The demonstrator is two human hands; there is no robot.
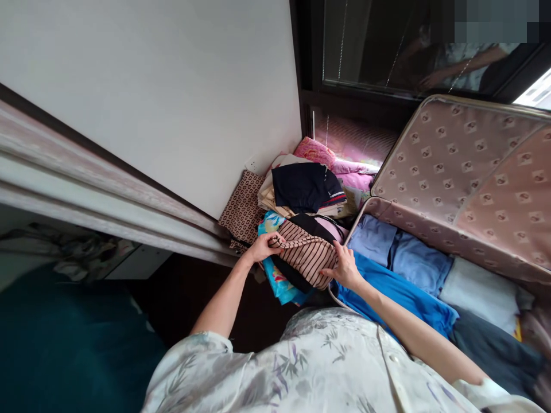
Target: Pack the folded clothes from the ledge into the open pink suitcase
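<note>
A folded tan garment with dark stripes [307, 252] lies on top of a pile of clothes. My left hand [263, 246] grips its left edge. My right hand [344, 267] holds its right edge, fingers curled over the cloth. Under it lie a black garment [289, 274] and a bright turquoise printed cloth [279, 284]. Just to the right stands an open suitcase [465, 172], its patterned lid raised, with blue folded clothes [400, 289] inside.
Behind the striped garment rises a stack of folded clothes: a navy piece [303, 184], pink fabric [316, 152] and a brown patterned cloth [244, 207]. A white wall [172, 86] is at left, a dark window [408, 46] behind, a teal surface [64, 344] at lower left.
</note>
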